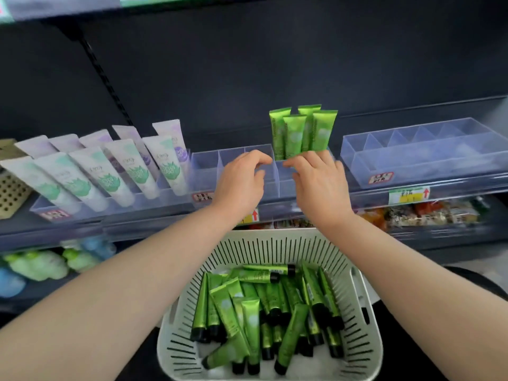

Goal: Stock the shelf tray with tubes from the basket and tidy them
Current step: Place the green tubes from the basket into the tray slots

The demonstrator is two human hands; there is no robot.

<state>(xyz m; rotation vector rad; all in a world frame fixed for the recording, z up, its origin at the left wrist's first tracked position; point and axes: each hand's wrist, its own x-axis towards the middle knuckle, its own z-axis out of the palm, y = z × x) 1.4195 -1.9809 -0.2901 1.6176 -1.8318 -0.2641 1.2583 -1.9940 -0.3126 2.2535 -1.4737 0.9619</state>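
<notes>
Green tubes (302, 132) stand upright in the tray's (204, 165) back-right compartment, just beyond the right hand (319, 182), whose fingers curl at their bases, grip uncertain; the left hand (242, 182) hovers beside, loosely curled, empty.

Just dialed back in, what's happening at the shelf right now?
A person is stocking the clear shelf tray. Four green tubes stand upright in one compartment, the right hand at their lower ends, the left hand curled beside them over the tray. Many more tubes lie in the white basket below.
</notes>
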